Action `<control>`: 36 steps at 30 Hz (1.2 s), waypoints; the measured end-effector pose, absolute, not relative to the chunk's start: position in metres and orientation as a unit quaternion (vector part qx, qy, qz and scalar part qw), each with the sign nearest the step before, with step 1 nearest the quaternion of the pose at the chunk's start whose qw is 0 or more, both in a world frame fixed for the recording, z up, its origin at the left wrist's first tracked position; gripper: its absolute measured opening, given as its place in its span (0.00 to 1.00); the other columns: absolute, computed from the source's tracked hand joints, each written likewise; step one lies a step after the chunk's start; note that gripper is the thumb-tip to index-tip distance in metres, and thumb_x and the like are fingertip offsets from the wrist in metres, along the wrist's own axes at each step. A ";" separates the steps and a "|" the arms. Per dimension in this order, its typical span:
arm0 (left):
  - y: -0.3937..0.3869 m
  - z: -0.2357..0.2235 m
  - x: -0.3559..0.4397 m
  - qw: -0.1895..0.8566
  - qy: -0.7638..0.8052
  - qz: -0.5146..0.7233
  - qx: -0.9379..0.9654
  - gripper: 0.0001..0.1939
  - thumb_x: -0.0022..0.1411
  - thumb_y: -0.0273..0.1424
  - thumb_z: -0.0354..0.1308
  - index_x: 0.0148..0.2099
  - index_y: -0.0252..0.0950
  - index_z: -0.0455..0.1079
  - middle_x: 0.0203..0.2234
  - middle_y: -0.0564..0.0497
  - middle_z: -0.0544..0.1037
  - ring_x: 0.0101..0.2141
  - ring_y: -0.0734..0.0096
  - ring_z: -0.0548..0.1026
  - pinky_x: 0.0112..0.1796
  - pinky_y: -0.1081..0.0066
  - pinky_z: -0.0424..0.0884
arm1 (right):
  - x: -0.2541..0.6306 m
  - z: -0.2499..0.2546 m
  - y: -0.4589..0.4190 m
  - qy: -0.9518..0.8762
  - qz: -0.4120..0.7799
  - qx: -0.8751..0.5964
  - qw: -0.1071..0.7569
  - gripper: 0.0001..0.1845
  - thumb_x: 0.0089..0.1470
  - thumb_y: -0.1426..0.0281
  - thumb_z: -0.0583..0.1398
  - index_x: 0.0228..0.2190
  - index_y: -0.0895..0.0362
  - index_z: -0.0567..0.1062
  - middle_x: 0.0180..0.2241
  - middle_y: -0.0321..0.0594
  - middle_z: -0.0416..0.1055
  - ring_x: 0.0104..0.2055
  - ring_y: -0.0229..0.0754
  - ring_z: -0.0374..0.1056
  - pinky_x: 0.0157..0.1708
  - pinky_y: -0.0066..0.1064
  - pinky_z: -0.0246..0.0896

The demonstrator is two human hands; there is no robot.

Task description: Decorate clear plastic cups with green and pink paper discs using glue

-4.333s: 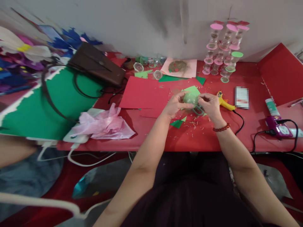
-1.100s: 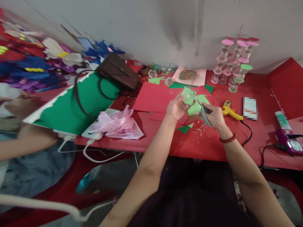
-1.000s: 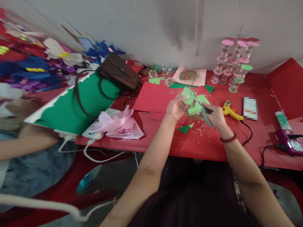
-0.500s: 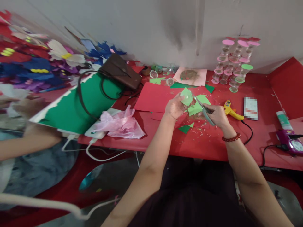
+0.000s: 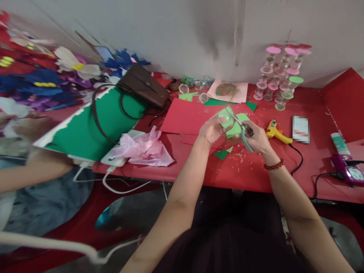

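My left hand (image 5: 211, 130) pinches a small piece of light green paper (image 5: 226, 116) that seems to have a clear plastic cup against it. Closed around the handles of a pair of scissors (image 5: 246, 141) is my right hand (image 5: 259, 138), a beaded bracelet on its wrist. The scissor blades meet the paper's upper right edge. Below them on the red table lies a larger light green sheet (image 5: 241, 120), with dark green scraps (image 5: 221, 154) and fine shreds nearby.
A yellow glue gun (image 5: 277, 132) lies right of my right hand. Stacked clear cups with pink and green discs (image 5: 280, 77) stand by the wall. At left are a brown bag (image 5: 145, 85), a pink plastic bag (image 5: 145, 148) and another person's arm (image 5: 31, 174).
The scissors have swung more upright, and their blades now reach over the paper's edge. My right hand has shifted slightly left; the paper has turned a little in my left hand.
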State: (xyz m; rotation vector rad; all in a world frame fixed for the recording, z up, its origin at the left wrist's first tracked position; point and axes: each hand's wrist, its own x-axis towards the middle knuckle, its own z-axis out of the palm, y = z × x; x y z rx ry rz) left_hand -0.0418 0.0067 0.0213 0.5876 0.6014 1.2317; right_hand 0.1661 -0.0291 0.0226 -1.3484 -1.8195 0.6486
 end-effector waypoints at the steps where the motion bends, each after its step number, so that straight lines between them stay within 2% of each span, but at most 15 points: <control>1: 0.007 0.020 -0.041 0.735 0.270 0.559 0.271 0.12 0.51 0.24 0.70 0.39 0.40 0.77 0.34 0.51 0.84 0.36 0.62 0.84 0.46 0.59 0.83 | 0.165 0.022 -0.029 -0.712 0.256 -0.526 0.388 0.30 0.48 0.47 0.69 0.45 0.56 0.81 0.26 0.33 0.67 0.28 0.38 0.59 0.32 0.33 0.58; 5: 0.009 0.017 -0.041 0.735 0.266 0.564 0.267 0.11 0.50 0.25 0.70 0.37 0.41 0.77 0.32 0.51 0.84 0.38 0.60 0.85 0.46 0.57 0.83 | 0.163 0.022 -0.029 -0.698 0.269 -0.524 0.409 0.32 0.47 0.46 0.69 0.45 0.58 0.83 0.25 0.33 0.66 0.28 0.38 0.57 0.31 0.33 0.59; 12: 0.011 0.014 -0.043 0.738 0.269 0.567 0.248 0.12 0.51 0.24 0.69 0.39 0.41 0.77 0.33 0.52 0.84 0.38 0.60 0.85 0.47 0.55 0.83 | 0.166 0.019 -0.028 -0.678 0.305 -0.522 0.418 0.37 0.46 0.47 0.70 0.49 0.61 0.86 0.27 0.35 0.72 0.28 0.38 0.59 0.30 0.33 0.58; 17: 0.011 0.014 -0.045 0.749 0.253 0.555 0.260 0.12 0.53 0.24 0.69 0.41 0.40 0.78 0.32 0.53 0.84 0.36 0.64 0.85 0.50 0.58 0.83 | 0.172 0.016 -0.026 -0.681 0.324 -0.507 0.416 0.37 0.46 0.47 0.71 0.49 0.60 0.88 0.28 0.36 0.77 0.29 0.42 0.68 0.32 0.34 0.64; 22: 0.013 0.013 -0.053 0.758 0.247 0.523 0.302 0.12 0.52 0.27 0.70 0.40 0.38 0.77 0.32 0.53 0.84 0.35 0.66 0.84 0.45 0.64 0.82 | 0.179 0.019 -0.024 -0.686 0.323 -0.517 0.398 0.41 0.43 0.47 0.74 0.51 0.61 0.87 0.34 0.41 0.84 0.32 0.49 0.75 0.33 0.37 0.70; 29: 0.015 0.014 -0.062 0.766 0.247 0.488 0.337 0.20 0.45 0.29 0.75 0.42 0.38 0.78 0.31 0.53 0.84 0.32 0.67 0.82 0.37 0.67 0.79 | 0.187 0.032 -0.027 -0.692 0.325 -0.533 0.362 0.40 0.42 0.50 0.75 0.52 0.61 0.87 0.38 0.46 0.87 0.35 0.51 0.79 0.36 0.38 0.74; 36: 0.015 0.012 -0.065 0.758 0.252 0.479 0.363 0.19 0.47 0.31 0.76 0.41 0.38 0.76 0.32 0.53 0.83 0.34 0.68 0.82 0.40 0.66 0.79 | 0.192 0.030 -0.025 -0.698 0.321 -0.523 0.369 0.34 0.43 0.52 0.75 0.48 0.60 0.88 0.38 0.46 0.87 0.37 0.52 0.80 0.39 0.40 0.74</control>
